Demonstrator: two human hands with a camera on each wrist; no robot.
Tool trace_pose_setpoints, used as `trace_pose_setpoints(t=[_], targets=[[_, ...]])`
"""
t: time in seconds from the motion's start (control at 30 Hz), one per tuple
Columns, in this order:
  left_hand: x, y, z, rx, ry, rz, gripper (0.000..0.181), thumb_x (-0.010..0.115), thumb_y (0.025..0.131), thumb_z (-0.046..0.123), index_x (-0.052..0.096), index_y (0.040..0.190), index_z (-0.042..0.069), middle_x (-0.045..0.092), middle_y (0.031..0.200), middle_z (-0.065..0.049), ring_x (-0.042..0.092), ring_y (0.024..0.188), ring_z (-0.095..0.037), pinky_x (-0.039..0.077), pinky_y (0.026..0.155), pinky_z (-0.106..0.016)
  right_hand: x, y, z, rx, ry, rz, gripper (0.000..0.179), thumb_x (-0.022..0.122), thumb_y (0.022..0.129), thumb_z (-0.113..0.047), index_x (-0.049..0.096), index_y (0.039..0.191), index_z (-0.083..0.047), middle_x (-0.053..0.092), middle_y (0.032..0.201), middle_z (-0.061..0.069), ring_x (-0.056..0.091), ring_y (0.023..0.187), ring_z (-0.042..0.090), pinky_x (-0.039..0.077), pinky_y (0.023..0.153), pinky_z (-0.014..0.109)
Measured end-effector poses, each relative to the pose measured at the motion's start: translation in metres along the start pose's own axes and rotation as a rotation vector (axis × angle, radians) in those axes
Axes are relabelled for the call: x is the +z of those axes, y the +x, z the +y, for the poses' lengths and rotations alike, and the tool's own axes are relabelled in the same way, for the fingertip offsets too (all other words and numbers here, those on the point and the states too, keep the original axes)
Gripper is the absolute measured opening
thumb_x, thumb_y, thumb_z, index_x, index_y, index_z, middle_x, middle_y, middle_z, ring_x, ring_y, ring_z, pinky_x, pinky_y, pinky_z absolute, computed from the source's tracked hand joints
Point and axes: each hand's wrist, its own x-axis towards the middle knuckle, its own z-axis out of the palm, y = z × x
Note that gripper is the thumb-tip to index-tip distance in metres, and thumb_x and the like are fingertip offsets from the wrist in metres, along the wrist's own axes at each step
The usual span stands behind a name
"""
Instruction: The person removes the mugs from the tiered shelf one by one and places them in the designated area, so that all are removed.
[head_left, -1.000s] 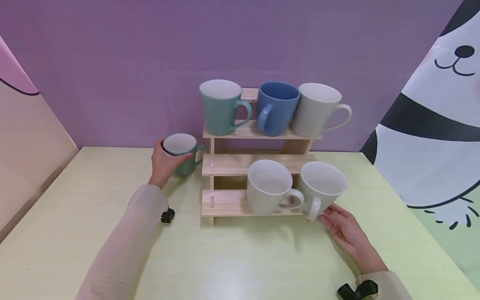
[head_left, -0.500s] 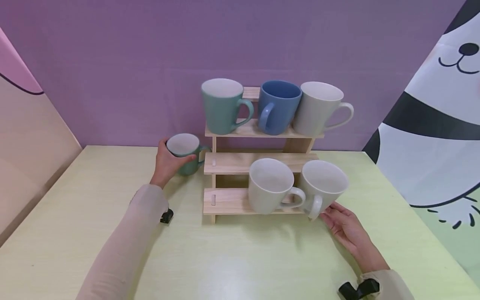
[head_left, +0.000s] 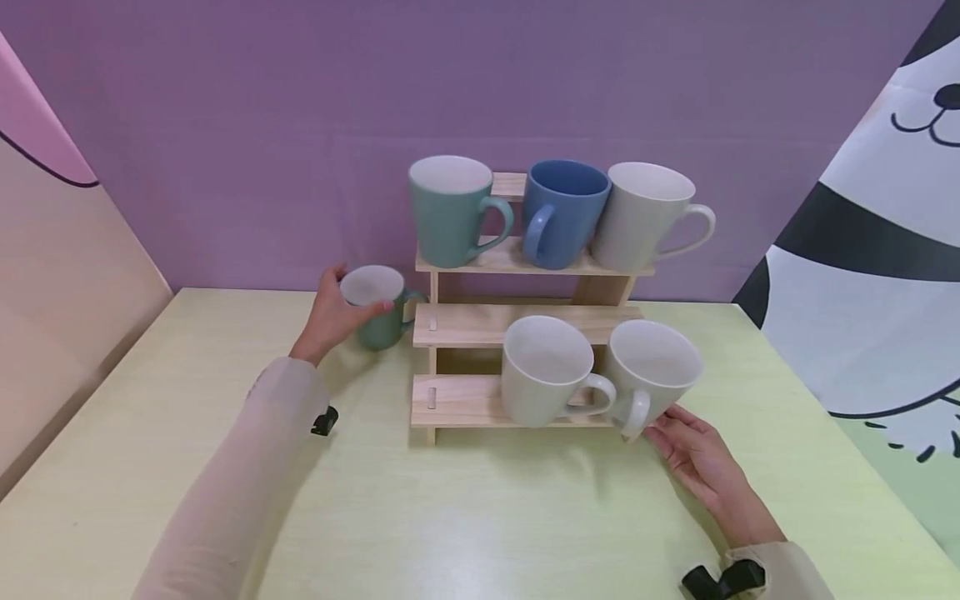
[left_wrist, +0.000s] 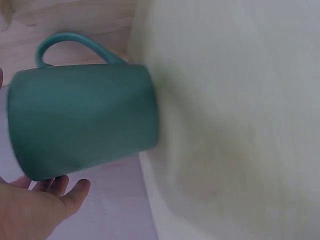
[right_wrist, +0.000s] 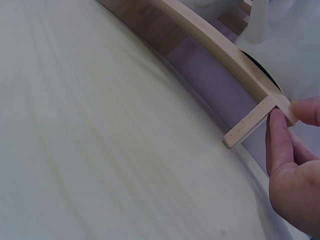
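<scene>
A small green mug (head_left: 380, 321) with a white inside stands upright on the table, left of a wooden tiered rack (head_left: 457, 325), its handle toward the rack. My left hand (head_left: 337, 312) is around its left side, thumb in front and fingers behind, loosely spread. In the left wrist view, the fingers (left_wrist: 72, 197) lie along the mug's side near the rim. My right hand (head_left: 701, 458) pinches the right end of the rack's lowest shelf, thumb and index finger at the corner (right_wrist: 280, 105) above the leg. Two white mugs (head_left: 546, 375) sit on that shelf, the right one tilted.
On the rack's upper shelf stand a teal mug (head_left: 448, 221), a blue mug (head_left: 562, 221) and a grey-white mug (head_left: 637, 218). A purple backdrop (head_left: 262, 150) rises behind the table (head_left: 480, 508). A panda print (head_left: 862, 333) is at the right.
The head view has swung slightly left, so the scene sits further right. My left fingers have loosened and drawn slightly away from the green mug. My right hand stays at the rack.
</scene>
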Motion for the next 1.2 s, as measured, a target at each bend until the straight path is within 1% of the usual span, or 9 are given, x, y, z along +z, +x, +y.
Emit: trace_pose_setpoints(t=[0.2,0.47,0.6,0.77,0.87,1.1,1.2], targets=[[-0.005,-0.001,0.015,0.009,0.041,0.008,0.099,0.075,0.081,0.030,0.011,0.150,0.001,0.023,0.150,-0.022,0.033,0.134,-0.038,0.032,0.110,-0.053,0.000,-0.001,0.000,0.002,-0.001,0.015,0.040,0.032,0.099,0.008,0.067,0.116,-0.004,0.068,0.116,0.005,0.066,0.105,0.017,0.051,0.091,0.026],[-0.009,-0.003,0.028,0.020,0.032,0.015,0.092,0.073,0.082,0.026,0.015,0.149,0.002,0.026,0.151,-0.020,0.031,0.135,-0.037,0.032,0.111,-0.051,0.001,0.001,0.001,0.007,0.008,-0.002,0.041,0.032,0.100,0.007,0.067,0.117,-0.004,0.068,0.117,0.005,0.066,0.106,0.017,0.051,0.091,0.026],[-0.012,-0.003,0.036,0.045,0.024,0.008,0.091,0.073,0.083,0.027,0.015,0.150,0.004,0.027,0.151,-0.018,0.029,0.137,-0.036,0.030,0.112,-0.050,0.000,0.001,0.001,0.012,0.024,-0.002,0.041,0.031,0.099,0.008,0.067,0.117,-0.003,0.068,0.117,0.006,0.066,0.107,0.017,0.051,0.092,0.026],[-0.013,-0.002,0.050,0.091,0.027,0.000,0.094,0.074,0.081,0.030,0.016,0.150,0.005,0.029,0.151,-0.015,0.029,0.138,-0.033,0.030,0.112,-0.048,-0.003,0.001,0.001,0.008,0.025,0.001,0.042,0.030,0.099,0.009,0.066,0.117,-0.003,0.068,0.117,0.007,0.066,0.107,0.018,0.051,0.092,0.026],[-0.012,-0.002,0.059,0.099,0.029,-0.006,0.096,0.075,0.080,0.033,0.016,0.150,0.007,0.030,0.151,-0.013,0.030,0.138,-0.031,0.031,0.112,-0.048,-0.004,0.000,0.001,0.005,0.020,0.005,0.042,0.030,0.099,0.009,0.066,0.117,-0.003,0.068,0.117,0.007,0.066,0.106,0.017,0.051,0.091,0.026],[-0.010,-0.001,0.078,0.145,0.016,-0.023,0.095,0.076,0.079,0.034,0.017,0.150,0.009,0.031,0.150,-0.011,0.029,0.138,-0.029,0.030,0.113,-0.046,-0.006,0.001,0.004,-0.011,0.056,-0.032,0.045,0.026,0.099,0.011,0.065,0.117,0.000,0.067,0.117,0.009,0.065,0.108,0.019,0.051,0.092,0.027],[-0.008,0.000,0.084,0.151,0.012,-0.027,0.095,0.076,0.079,0.034,0.018,0.150,0.010,0.031,0.149,-0.010,0.030,0.138,-0.028,0.030,0.113,-0.045,-0.006,0.001,0.004,-0.017,0.061,-0.035,0.045,0.026,0.098,0.012,0.065,0.117,0.001,0.067,0.117,0.010,0.065,0.109,0.019,0.051,0.092,0.027]])
